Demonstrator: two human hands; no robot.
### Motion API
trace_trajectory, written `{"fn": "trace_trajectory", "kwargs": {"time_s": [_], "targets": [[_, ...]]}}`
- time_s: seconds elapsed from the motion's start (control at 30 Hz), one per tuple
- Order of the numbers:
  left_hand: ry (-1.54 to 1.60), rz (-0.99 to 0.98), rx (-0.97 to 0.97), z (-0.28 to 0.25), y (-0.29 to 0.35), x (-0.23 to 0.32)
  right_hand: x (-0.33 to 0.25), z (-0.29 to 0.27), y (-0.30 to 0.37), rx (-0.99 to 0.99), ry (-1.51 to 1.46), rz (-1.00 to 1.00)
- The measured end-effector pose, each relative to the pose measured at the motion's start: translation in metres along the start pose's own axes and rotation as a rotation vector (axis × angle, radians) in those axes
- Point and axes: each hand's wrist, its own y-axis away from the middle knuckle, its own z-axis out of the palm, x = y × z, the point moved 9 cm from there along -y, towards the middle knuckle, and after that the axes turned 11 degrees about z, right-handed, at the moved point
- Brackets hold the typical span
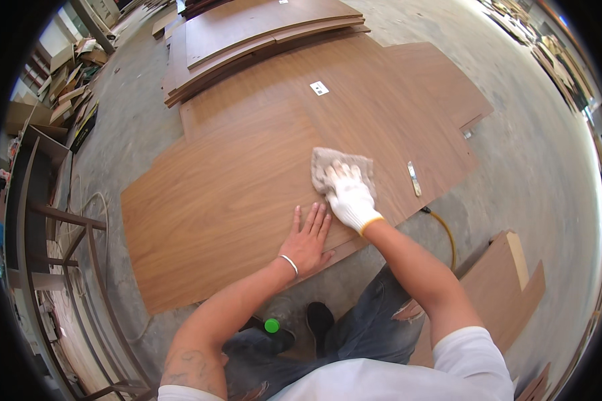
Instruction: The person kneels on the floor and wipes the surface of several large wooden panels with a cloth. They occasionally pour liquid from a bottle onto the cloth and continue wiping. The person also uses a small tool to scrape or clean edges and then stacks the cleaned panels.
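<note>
A brown wood-grain panel (207, 214) lies in front of me across the work surface. My left hand (306, 244), bare with a silver bracelet at the wrist, rests flat on it near the front edge, fingers spread. In a white knit glove with a yellow-trimmed cuff, my right hand (349, 197) presses a crumpled beige cloth (325, 160) against the panel. The fingers lie over the cloth; their undersides are hidden. To the right of the glove lies a slim utility knife (414, 179). Farther back, a small white label (319, 88) is on the wood.
Stacked wood panels (261, 47) stand at the far side. A dark metal frame (67, 240) is on the left, with scrap boards (70, 83) beyond. At right are a yellow hose (448, 234) and leaning boards (495, 287). A green-capped bottle (271, 325) stands by my legs.
</note>
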Motion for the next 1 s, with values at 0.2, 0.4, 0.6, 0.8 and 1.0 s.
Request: {"fn": "trace_trajectory", "kwargs": {"time_s": [0.2, 0.4, 0.6, 0.8, 1.0], "targets": [[0.012, 0.017, 0.04, 0.004, 0.0, -0.004, -0.012, 0.002, -0.03, 0.106, -0.013, 0.021], [0.058, 0.014, 0.108, -0.003, 0.006, -0.003, 0.021, -0.012, 0.138, -0.054, -0.07, 0.099], [0.053, 0.023, 0.116, -0.01, 0.002, -0.001, 0.013, -0.014, 0.113, 0.084, -0.035, 0.13], [0.17, 0.097, 0.192, -0.008, -0.001, -0.001, 0.0, 0.004, 0.009, 0.213, 0.077, 0.132], [0.459, -0.188, 0.745, -0.021, 0.029, -0.058, -0.058, 0.006, 0.091, 0.215, -0.057, -0.092]]}}
